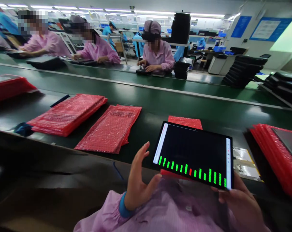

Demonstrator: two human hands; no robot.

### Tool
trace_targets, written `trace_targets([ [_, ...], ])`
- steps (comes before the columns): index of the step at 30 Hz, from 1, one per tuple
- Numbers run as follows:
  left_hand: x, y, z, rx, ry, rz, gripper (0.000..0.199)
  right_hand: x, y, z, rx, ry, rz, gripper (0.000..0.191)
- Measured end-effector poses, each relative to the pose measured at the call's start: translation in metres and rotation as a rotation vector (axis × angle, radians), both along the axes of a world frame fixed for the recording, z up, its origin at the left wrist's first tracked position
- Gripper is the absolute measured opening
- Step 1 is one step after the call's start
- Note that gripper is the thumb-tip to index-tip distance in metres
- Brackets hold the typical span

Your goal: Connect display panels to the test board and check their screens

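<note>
A tablet (191, 154) with a dark screen, a row of green bars and one red bar faces me, tilted, above the front edge of the bench. My right hand (242, 199) grips its lower right corner, the fingers partly hidden behind it. Just left of the tablet, my left hand (140, 180) is raised with thumb and fingers apart, holding nothing. Behind the tablet lies a red bubble-wrap pouch (184, 121), mostly covered by it. A silvery flat part (246, 164) rests on the bench to the tablet's right.
Red bubble-wrap pouches lie in a middle pile (109, 129), a left pile (68, 114) and a right stack (276, 158). The green bench (146, 96) has a pale rail along it. Across it, people in pink handle dark devices; a black stack (244, 69) stands at far right.
</note>
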State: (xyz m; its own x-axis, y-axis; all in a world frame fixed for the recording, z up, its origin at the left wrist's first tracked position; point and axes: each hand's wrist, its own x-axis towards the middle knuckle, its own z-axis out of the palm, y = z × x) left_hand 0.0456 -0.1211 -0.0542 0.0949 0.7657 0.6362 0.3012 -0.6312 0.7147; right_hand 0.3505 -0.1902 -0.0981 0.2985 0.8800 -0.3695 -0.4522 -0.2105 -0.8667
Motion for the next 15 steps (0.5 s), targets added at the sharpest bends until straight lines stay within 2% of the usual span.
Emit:
trace_targets([
  [1, 0.003, 0.0, -0.002, 0.19, 0.042, 0.069, 0.066, -0.003, 0.005, 0.005, 0.021, 0.072, -0.021, 0.053],
  [2, 0.004, 0.002, -0.003, 0.362, 0.108, 0.071, 0.058, -0.005, 0.01, 0.011, 0.046, 0.136, -0.035, 0.054],
  [4, 0.007, 0.006, -0.005, 0.639, 0.326, -0.099, 0.038, -0.005, 0.02, 0.02, 0.096, 0.21, -0.05, 0.056],
  [6, 0.009, 0.012, -0.008, 0.784, 0.595, -0.326, 0.026, -0.003, 0.028, 0.028, 0.138, 0.217, -0.067, 0.06],
  [8, 0.014, 0.017, -0.016, 0.819, 0.778, -0.479, 0.028, -0.001, 0.034, 0.035, 0.163, 0.22, -0.092, 0.064],
  [10, 0.023, 0.019, -0.036, 0.744, 0.859, -0.576, 0.037, -0.001, 0.038, 0.041, 0.177, 0.241, -0.103, 0.066],
  [12, 0.036, 0.018, -0.064, 0.666, 0.822, -0.625, 0.049, -0.003, 0.041, 0.047, 0.182, 0.277, -0.093, 0.066],
  [15, 0.059, 0.013, -0.102, 0.596, 0.681, -0.575, 0.071, -0.008, 0.043, 0.053, 0.192, 0.318, -0.061, 0.061],
])
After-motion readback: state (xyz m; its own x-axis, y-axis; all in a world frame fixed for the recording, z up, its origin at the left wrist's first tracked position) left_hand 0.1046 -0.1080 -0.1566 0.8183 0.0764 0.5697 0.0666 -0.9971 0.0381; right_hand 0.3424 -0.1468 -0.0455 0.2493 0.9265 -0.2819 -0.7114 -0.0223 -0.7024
